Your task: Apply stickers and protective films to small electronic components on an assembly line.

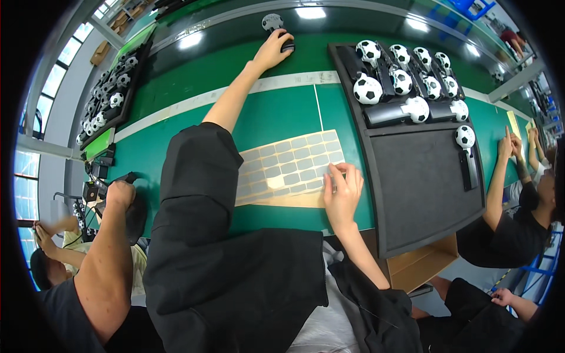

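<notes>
My left hand [274,52] reaches far forward onto the dark green belt. Its fingers are wrapped round the black body of a device with a soccer-ball head [272,22]; the ball end shows beyond my fingers. A sheet of grey rounded labels [285,162] on pale yellow backing lies on the green table before me, slightly tilted, with one label space bare. Over the right edge of this sheet is my right hand [344,191], thumb and forefinger closed together. Whatever is between those fingertips is too small to make out.
On the right, a black tray [412,188] bears several soccer-ball devices [402,82], mostly in its far part. A cardboard box [424,263] sits below it. Another loaded tray [106,97] stands far left. Co-workers' arms [109,253] are at both sides.
</notes>
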The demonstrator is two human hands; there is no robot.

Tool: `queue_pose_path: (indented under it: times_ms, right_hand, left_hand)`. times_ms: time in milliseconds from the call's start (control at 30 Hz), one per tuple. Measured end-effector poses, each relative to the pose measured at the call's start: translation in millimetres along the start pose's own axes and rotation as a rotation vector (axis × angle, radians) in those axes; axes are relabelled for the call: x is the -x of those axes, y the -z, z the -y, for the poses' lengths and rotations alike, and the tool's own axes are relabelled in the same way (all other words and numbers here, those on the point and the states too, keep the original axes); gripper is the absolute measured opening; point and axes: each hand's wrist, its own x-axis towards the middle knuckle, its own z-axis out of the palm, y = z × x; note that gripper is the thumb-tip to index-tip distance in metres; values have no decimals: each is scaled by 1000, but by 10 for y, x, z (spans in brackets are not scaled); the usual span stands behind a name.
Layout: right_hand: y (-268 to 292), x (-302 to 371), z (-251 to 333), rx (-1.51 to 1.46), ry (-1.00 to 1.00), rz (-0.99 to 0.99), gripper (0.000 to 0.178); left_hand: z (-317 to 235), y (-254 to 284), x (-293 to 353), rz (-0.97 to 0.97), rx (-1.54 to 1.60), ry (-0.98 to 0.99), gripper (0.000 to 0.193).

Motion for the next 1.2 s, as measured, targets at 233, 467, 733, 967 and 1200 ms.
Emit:
queue_pose_path:
  times_ms: [233, 467, 733, 967, 1200]
  right_hand:
    - [-14, -5, 107, -28, -137, -90, 22]
    - [-36, 41, 125, -80, -132, -77, 21]
    - [-30, 205, -37, -281, -17, 18, 17]
    - [105, 140, 131, -545, -260, -119, 10]
    - [414, -963, 381, -908, -160, -370, 10]
  left_hand:
    - [-1744, 352, -423, 160, 87, -81, 36]
    - [-1697, -314, -759, 355, -15, 448, 63]
    - [-1587, -228, -865, 529, 356, 854, 59]
    - [-1499, 196, -233, 177, 1262, 1143, 39]
    - [-1800, 1292, 453, -32, 1714, 816, 30]
